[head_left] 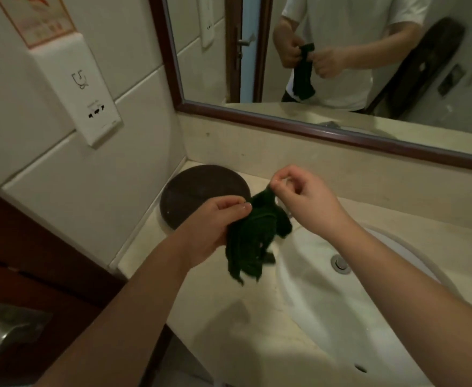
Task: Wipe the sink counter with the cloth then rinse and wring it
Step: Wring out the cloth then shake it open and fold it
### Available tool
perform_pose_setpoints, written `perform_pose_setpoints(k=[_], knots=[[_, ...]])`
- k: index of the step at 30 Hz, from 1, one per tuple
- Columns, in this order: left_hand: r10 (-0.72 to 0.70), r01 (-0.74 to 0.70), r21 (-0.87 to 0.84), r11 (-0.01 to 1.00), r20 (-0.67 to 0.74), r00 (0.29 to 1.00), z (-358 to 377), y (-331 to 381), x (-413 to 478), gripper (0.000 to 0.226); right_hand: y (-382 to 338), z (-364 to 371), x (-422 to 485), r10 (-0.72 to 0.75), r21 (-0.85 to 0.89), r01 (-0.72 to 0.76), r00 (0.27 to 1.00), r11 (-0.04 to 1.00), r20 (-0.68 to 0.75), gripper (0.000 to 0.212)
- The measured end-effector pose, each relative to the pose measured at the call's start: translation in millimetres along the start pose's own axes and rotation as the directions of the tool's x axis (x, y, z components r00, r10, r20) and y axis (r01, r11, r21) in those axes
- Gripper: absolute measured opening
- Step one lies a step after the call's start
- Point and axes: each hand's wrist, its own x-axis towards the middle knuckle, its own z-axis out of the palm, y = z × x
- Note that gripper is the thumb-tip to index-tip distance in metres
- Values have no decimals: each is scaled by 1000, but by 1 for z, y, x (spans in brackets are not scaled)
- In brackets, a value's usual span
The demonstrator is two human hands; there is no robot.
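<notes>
Left hand [215, 227] closed around the bunched dark green cloth [253, 241], gripping its middle. Right hand [299, 196] pinches the cloth's top corner, other fingers loosely curled. Cloth hangs between both hands, above the surface [229, 317] beside the sink [327, 289].

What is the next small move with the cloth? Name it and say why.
Probably lower the cloth flat onto the counter to start wiping. Left hand and right hand pinch it bunched in the air, beside the basin, touching no surface.
</notes>
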Motion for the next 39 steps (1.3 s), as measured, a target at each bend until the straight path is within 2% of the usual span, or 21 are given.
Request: perform_pose_setpoints(k=[2, 4, 5, 7, 9, 11, 14, 15, 16, 18, 20, 23, 25, 27, 31, 33, 35, 39], knots=[[48, -39, 90, 995, -95, 994, 1, -2, 3, 21, -7, 9, -8, 150, -56, -150, 989, 987, -2, 40], [127, -98, 214, 972, -122, 984, 3, -5, 2, 20, -16, 16, -18, 301, -69, -295, 948, 953, 104, 59], [159, -125, 262, 957, -114, 981, 4, -7, 1, 20, -18, 18, -22, 360, -21, -363, 916, 932, 178, 61], [195, -147, 304, 941, -134, 972, 4, -9, -1, 21, -19, 21, -24, 428, 125, -470, 865, 874, 262, 52], [223, -157, 300, 941, -199, 954, 3, -10, -3, 23, -15, 21, -23, 455, 238, -511, 854, 826, 252, 28], [195, -127, 217, 968, -332, 923, -1, -8, -5, 24, -9, 19, -22, 481, 291, -516, 857, 806, 185, 14], [4, -70, -105, 992, -532, 846, -18, -5, -3, 14, 1, 13, -22, 529, 317, -527, 844, 789, 88, 8], [-99, -46, -244, 969, -550, 829, -25, -5, -1, 14, 2, 12, -22, 538, 346, -526, 840, 777, 70, 8], [-192, -14, -360, 933, -530, 826, -32, -5, 2, 26, 4, 11, -21, 544, 371, -522, 837, 767, 54, 8], [-277, 42, -457, 889, -461, 843, -41, -6, 5, 40, 11, 12, -17, 556, 388, -519, 831, 762, 19, 6], [-266, 81, -386, 919, -455, 850, -43, -6, 7, 39, 16, 13, -14, 583, 375, -545, 813, 750, 16, 14], [-228, 64, -320, 945, -509, 830, -45, -5, 13, 35, 18, 16, -12, 598, 383, -590, 793, 711, 112, 26], [-199, 51, -260, 964, -584, 787, -46, -3, 17, 30, 15, 13, -12, 590, 147, -602, 798, 785, 119, 38], [-89, 36, -91, 995, -681, 727, -47, 1, 17, 16, 14, 8, -9, 556, -136, -540, 821, 830, 132, 31], [217, -10, 293, 956, -684, 697, -50, 1, 7, 37, 15, -9, -1, 513, -505, -375, 843, 777, 163, 27], [330, -69, 394, 917, -647, 687, -57, 0, 4, 48, 16, -15, 2, 482, -509, -355, 865, 784, 139, 27], [399, -106, 457, 883, -613, 682, -65, 0, 5, 49, 18, -20, 6, 463, -380, -405, 883, 832, 73, 31], [321, -145, 308, 940, -662, 677, -81, 7, 10, 31, 25, -25, 11, 423, -51, -426, 904, 903, -70, 36]])
